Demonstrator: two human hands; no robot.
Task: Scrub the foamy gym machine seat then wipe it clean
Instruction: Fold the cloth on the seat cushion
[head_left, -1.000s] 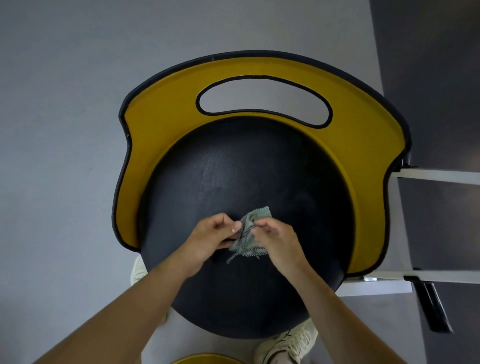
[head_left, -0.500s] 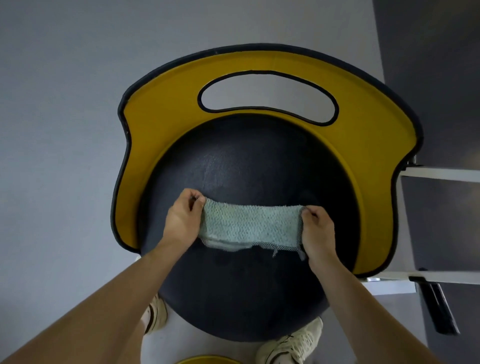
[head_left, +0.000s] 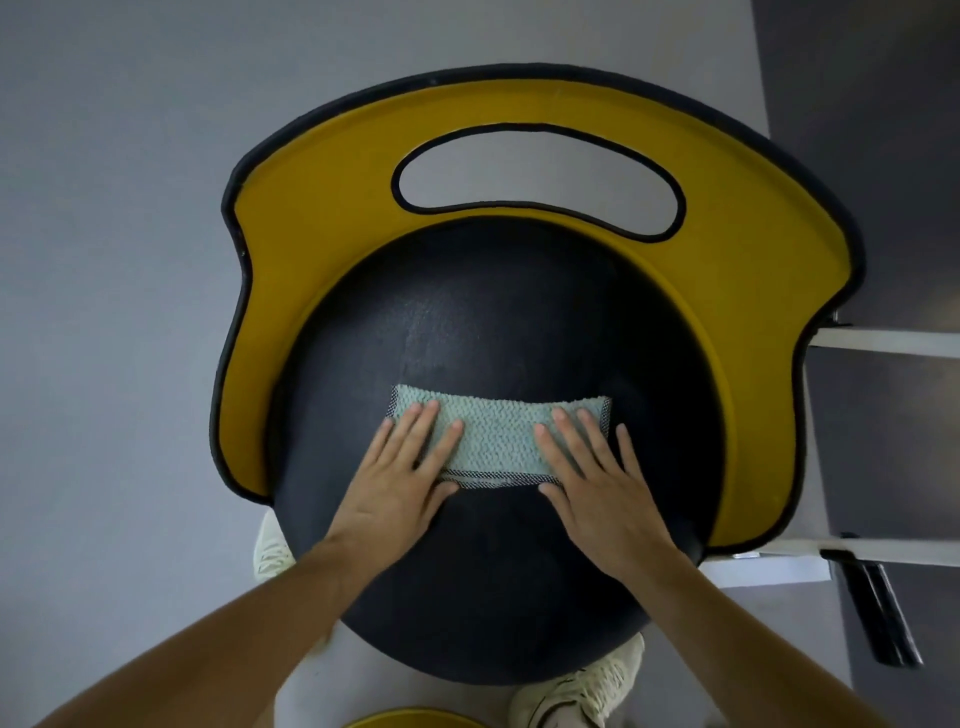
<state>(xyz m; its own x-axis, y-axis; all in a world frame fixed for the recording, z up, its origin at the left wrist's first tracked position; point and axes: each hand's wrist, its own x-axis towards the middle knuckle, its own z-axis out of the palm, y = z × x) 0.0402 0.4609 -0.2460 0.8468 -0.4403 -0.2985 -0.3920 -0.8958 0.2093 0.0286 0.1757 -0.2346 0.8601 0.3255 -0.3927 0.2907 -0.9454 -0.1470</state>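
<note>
A round black padded seat sits below me, framed at the back and sides by a yellow backrest panel with a handle cut-out. A pale green woven cloth lies spread flat on the seat's middle. My left hand presses flat on the cloth's left end, fingers spread. My right hand presses flat on its right end the same way. No foam shows on the seat.
White frame bars of the machine run off to the right, with a black lever below them. My pale shoes stand on the grey floor under the seat's near edge. A yellow rim peeks in at the bottom.
The bunched cloth was pulled out wide between both hands, then laid on the seat. Both hands went from pinching its ends to lying flat on it.
</note>
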